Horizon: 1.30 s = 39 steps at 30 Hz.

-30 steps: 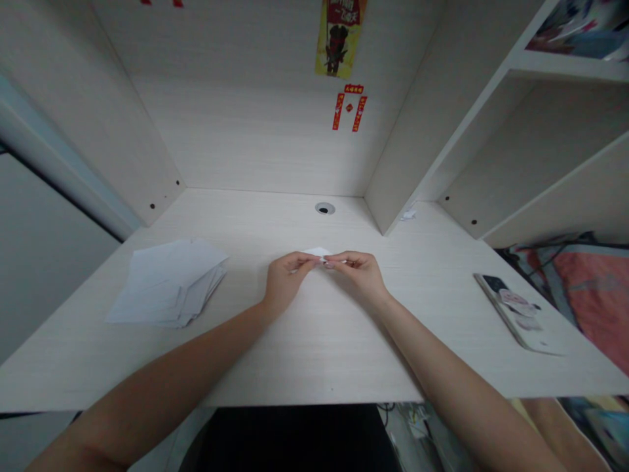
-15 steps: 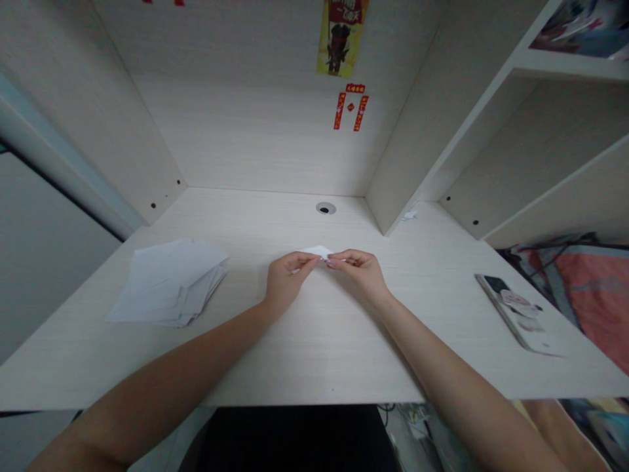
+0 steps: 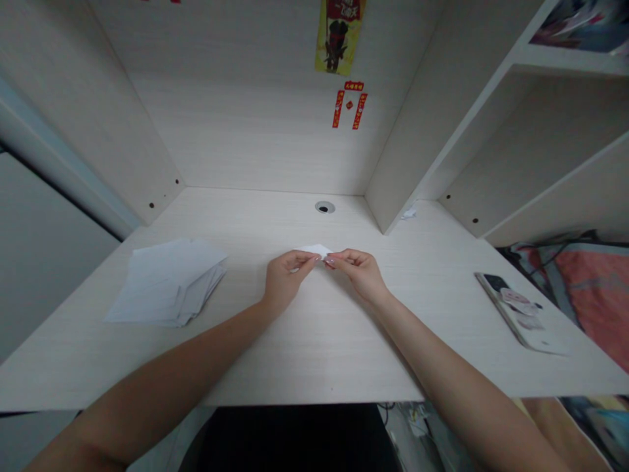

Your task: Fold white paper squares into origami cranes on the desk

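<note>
A small piece of white paper (image 3: 317, 250) is pinched between both hands above the middle of the desk (image 3: 314, 347). My left hand (image 3: 286, 274) grips its left part between thumb and fingers. On the other side, my right hand (image 3: 361, 269) holds the right part in a pinch, its fingertips close to those of the left. The paper looks folded, with a pointed upper edge; its lower part is hidden behind the fingers. Left of my left hand lies a loose stack of white paper sheets (image 3: 162, 282).
A phone (image 3: 521, 314) lies at the right of the desk, near a red and grey cloth item (image 3: 590, 282). Behind the hands is a round cable hole (image 3: 325, 207). An upright divider (image 3: 407, 144) rises at the back right. Red stickers (image 3: 349, 105) are on the back panel.
Both hands keep their pinch on the white paper with hardly any movement. The whole view has shifted very slightly.
</note>
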### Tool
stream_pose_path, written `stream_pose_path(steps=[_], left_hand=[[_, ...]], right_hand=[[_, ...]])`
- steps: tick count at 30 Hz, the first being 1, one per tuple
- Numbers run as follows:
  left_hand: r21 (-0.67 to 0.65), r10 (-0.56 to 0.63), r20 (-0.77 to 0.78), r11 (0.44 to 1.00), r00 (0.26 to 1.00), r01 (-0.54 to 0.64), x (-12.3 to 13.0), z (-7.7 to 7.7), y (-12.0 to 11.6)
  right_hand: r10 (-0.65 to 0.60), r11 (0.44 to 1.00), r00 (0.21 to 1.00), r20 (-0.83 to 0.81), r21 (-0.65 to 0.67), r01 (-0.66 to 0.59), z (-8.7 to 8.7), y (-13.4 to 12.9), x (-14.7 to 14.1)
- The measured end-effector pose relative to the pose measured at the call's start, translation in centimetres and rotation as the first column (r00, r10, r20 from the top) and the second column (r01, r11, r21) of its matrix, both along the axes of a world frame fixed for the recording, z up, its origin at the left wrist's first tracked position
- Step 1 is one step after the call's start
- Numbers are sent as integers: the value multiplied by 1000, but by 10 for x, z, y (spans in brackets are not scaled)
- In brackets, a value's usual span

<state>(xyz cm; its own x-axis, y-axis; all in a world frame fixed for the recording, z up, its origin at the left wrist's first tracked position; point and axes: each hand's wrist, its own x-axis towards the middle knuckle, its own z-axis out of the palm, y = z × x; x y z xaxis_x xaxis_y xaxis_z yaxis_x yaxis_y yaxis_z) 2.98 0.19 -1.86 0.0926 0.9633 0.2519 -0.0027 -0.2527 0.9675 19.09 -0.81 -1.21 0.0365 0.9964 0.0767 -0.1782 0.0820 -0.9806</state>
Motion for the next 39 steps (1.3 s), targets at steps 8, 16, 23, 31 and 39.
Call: stream_pose_path(steps=[8, 16, 23, 31, 39], left_hand=[[-63, 19, 66, 998, 998, -15, 2, 1, 0], [-100, -24, 71, 994, 997, 31, 1, 0, 3], [-53, -65, 66, 996, 996, 69, -1, 2, 1], [-114, -87, 133, 988, 987, 103, 1, 6, -1], [-198, -17, 133, 979, 991, 44, 3, 9, -4]], right_hand=[[-32, 999, 997, 64, 9, 32, 2, -3, -3], [-39, 999, 996, 84, -4, 39, 4, -4, -3], [-59, 998, 994, 93, 26, 57, -1, -2, -3], [-58, 998, 991, 124, 45, 53, 1, -7, -9], [-81, 995, 991, 108, 64, 75, 1, -8, -11]])
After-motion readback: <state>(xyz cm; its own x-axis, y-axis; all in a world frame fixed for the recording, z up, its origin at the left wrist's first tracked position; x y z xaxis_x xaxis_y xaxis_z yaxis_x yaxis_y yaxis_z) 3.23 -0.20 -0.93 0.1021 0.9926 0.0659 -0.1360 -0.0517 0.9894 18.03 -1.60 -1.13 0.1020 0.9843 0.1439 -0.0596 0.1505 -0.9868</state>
